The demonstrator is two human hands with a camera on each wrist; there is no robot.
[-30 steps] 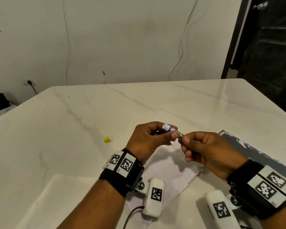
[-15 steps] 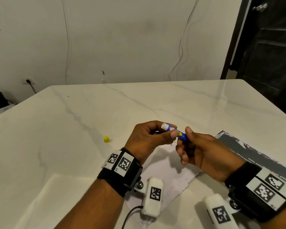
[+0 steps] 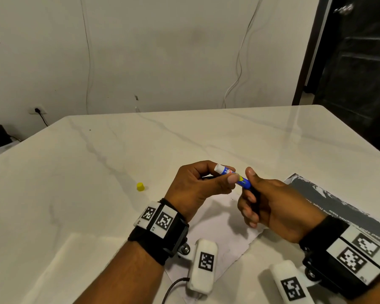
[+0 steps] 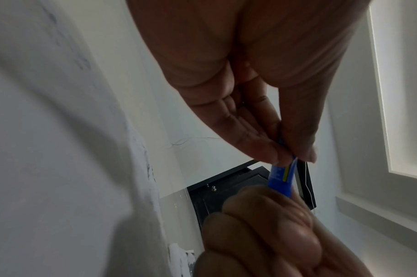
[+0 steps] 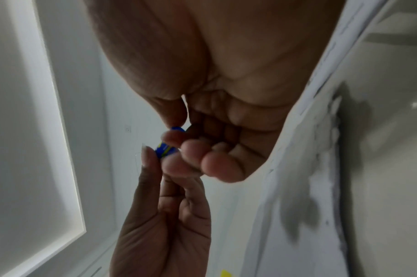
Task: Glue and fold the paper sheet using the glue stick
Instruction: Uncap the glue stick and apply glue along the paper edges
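A small blue glue stick [image 3: 233,176] with its white tip uncovered is held level above the table between both hands. My left hand [image 3: 198,187] pinches the tube near the white tip with thumb and fingertips. My right hand [image 3: 270,205] grips the blue base end, thumb up. The left wrist view shows the glue stick [image 4: 281,180] between my left fingertips and my right fingers. The right wrist view shows the glue stick [image 5: 166,146] mostly covered by fingers. A white paper sheet [image 3: 226,229] with a ragged edge lies flat on the table under the hands.
A yellow cap [image 3: 140,186] stands alone on the white marble table [image 3: 119,163], left of the hands. A dark printed sheet [image 3: 329,200] lies at the right, under my right wrist. A wall runs behind the table, a dark doorway at the far right.
My right hand has rolled at the base of the glue stick, thumb now pointing up. The left hand holds its pinch and the stick sits slightly higher.
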